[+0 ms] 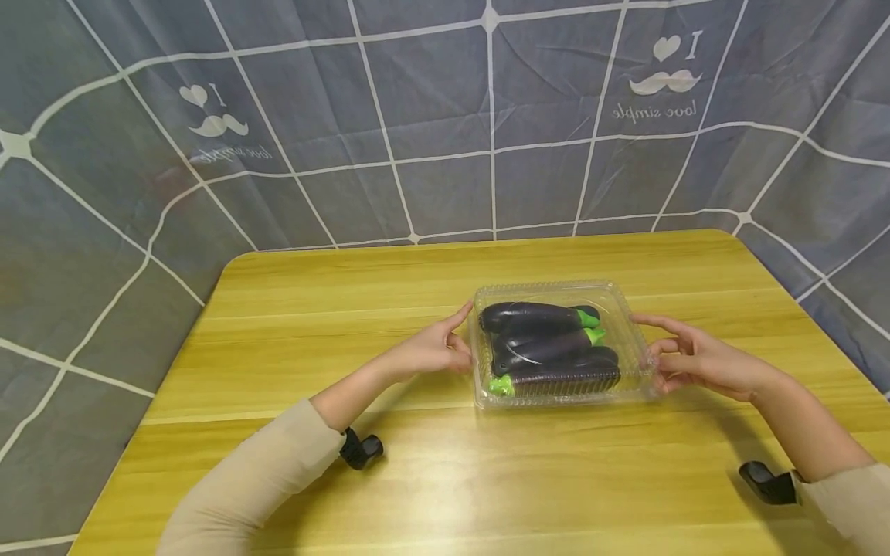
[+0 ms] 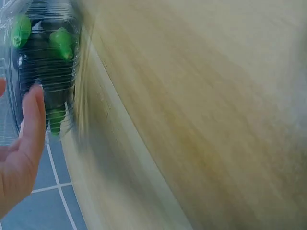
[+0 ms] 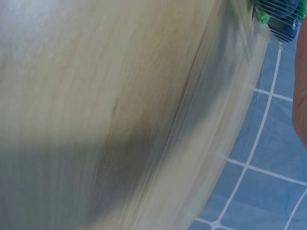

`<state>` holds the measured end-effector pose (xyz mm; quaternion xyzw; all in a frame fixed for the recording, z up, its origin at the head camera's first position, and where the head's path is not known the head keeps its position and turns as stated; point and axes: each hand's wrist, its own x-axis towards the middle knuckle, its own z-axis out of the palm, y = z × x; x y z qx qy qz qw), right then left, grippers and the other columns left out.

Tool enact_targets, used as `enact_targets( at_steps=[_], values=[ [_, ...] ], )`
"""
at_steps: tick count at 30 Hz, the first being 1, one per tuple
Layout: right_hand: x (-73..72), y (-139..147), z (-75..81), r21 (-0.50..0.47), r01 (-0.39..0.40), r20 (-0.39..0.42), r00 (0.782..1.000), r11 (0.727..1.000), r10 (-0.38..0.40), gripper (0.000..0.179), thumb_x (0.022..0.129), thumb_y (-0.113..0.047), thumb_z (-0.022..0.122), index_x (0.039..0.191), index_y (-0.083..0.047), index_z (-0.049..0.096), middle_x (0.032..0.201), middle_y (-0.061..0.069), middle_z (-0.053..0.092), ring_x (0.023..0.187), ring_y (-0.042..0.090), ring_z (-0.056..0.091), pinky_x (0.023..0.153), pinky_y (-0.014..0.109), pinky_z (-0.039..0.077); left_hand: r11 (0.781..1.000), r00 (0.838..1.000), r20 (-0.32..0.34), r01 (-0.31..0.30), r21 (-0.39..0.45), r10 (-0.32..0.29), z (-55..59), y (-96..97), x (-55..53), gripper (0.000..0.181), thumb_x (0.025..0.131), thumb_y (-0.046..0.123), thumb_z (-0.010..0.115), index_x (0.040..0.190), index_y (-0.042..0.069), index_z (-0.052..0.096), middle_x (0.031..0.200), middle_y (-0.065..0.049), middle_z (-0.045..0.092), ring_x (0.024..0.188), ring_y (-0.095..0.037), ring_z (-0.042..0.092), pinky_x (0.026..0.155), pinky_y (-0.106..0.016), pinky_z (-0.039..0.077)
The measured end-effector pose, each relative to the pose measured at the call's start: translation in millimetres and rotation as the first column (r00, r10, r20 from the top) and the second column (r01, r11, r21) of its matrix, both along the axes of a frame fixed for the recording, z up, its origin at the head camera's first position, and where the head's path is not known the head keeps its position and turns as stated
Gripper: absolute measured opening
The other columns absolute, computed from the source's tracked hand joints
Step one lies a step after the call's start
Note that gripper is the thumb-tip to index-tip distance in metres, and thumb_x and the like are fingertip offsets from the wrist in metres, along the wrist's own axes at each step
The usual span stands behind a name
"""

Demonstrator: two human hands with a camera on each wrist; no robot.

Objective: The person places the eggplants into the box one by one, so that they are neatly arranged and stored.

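A clear plastic clamshell container (image 1: 631, 347) stands right of centre on the table, with several dark purple eggplants (image 1: 549, 351) with green stem caps inside it. My left hand (image 1: 433, 349) grips its left side, one finger reaching toward the back corner. At the right side, my right hand (image 1: 695, 357) holds the edge near the front corner, its index finger stretched along the wall. The left wrist view shows the fingers (image 2: 33, 115) against the ribbed wall. In the right wrist view only part of the hand (image 3: 301, 91) and a corner of the container (image 3: 283, 33) show.
The yellow wood-grain table (image 1: 334, 309) has rounded back corners. A grey checked curtain (image 1: 445, 116) with white lines hangs behind it and along both sides. Black wrist mounts (image 1: 361, 449) sit at both sleeve cuffs.
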<state>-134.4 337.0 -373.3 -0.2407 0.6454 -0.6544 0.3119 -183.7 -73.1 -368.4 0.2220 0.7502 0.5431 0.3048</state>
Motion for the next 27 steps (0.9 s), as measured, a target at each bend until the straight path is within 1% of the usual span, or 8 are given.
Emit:
enact_targets(
  at_steps=[3,6,11,15,18,19,23,27],
  values=[
    [0.7,0.8,-0.6,-0.010,-0.007,0.006,1.000,1.000,0.007,0.060,0.098,0.007,0.033,0.147,-0.025,0.021,0.100,0.001,0.059,0.080,0.017,0.064,0.074,0.038,0.054,0.999,0.993,0.109,0.046,0.028,-0.048,0.1,1.0,2.9,0.103,0.081,-0.003,0.061,0.149,0.025,-0.010,0.082,-0.012,0.064,0.074,-0.024,0.061,0.076,-0.037,0.052],
    [1.5,1.3,-1.2,-0.013,-0.011,0.015,1.000,1.000,0.011,0.060,0.098,0.007,0.033,0.147,-0.026,0.022,0.100,0.001,0.058,0.080,0.018,0.063,0.075,0.038,0.054,0.998,0.979,0.197,0.054,0.046,-0.062,0.2,3.0,6.1,0.107,0.082,-0.005,0.060,0.146,0.031,-0.018,0.082,-0.014,0.063,0.071,-0.022,0.062,0.076,-0.038,0.053],
    [3.3,2.1,1.1,0.018,0.005,0.039,0.999,1.000,-0.006,0.063,0.097,0.007,0.036,0.147,-0.029,0.020,0.103,0.003,0.055,0.083,0.020,0.064,0.075,0.041,0.053,0.998,0.961,0.273,0.040,0.042,-0.050,1.9,7.9,9.6,0.112,0.080,-0.008,0.056,0.142,0.035,-0.027,0.081,-0.014,0.059,0.068,-0.021,0.062,0.072,-0.035,0.054],
    [7.5,4.2,5.0,0.047,-0.040,0.097,0.995,0.998,0.035,0.079,0.093,0.010,0.042,0.150,-0.033,0.006,0.118,0.007,0.043,0.091,0.027,0.063,0.075,0.044,0.053,0.999,0.954,0.297,0.025,0.046,-0.038,3.1,9.9,10.1,0.112,0.080,-0.010,0.054,0.141,0.037,-0.027,0.078,-0.013,0.056,0.065,-0.020,0.061,0.067,-0.031,0.055],
    [9.9,3.8,6.4,0.049,-0.069,0.134,0.989,0.996,0.062,0.085,0.093,0.010,0.043,0.149,-0.035,-0.002,0.117,0.010,0.041,0.093,0.027,0.062,0.077,0.043,0.053,0.998,0.950,0.309,0.016,0.066,-0.035,3.6,9.8,10.6,0.112,0.080,-0.011,0.055,0.142,0.039,-0.025,0.077,-0.013,0.057,0.064,-0.019,0.061,0.066,-0.029,0.054],
    [10.0,3.0,6.3,0.045,-0.067,0.141,0.988,0.997,0.060,0.085,0.093,0.009,0.043,0.149,-0.036,-0.002,0.112,0.012,0.044,0.091,0.025,0.062,0.077,0.043,0.053,0.997,0.951,0.308,0.014,0.075,-0.036,3.5,9.5,11.0,0.111,0.080,-0.011,0.055,0.142,0.039,-0.023,0.076,-0.013,0.057,0.064,-0.019,0.061,0.066,-0.028,0.054],
    [9.9,0.6,4.8,0.035,-0.033,0.162,0.987,0.999,0.026,0.082,0.094,0.008,0.043,0.147,-0.041,0.005,0.097,0.007,0.053,0.085,0.018,0.062,0.077,0.041,0.053,0.993,0.958,0.285,-0.023,0.114,-0.010,2.3,7.6,15.0,0.105,0.083,-0.011,0.055,0.147,0.036,-0.014,0.076,-0.011,0.060,0.065,-0.018,0.063,0.067,-0.028,0.054],
    [9.1,0.4,4.4,0.031,-0.023,0.166,0.986,0.999,0.017,0.082,0.093,0.009,0.045,0.146,-0.042,0.009,0.095,0.005,0.055,0.084,0.017,0.062,0.076,0.039,0.054,0.993,0.968,0.250,-0.055,0.102,0.028,2.6,8.2,21.0,0.097,0.086,-0.009,0.056,0.150,0.029,-0.006,0.076,-0.008,0.060,0.066,-0.016,0.063,0.068,-0.028,0.054]
  ],
)
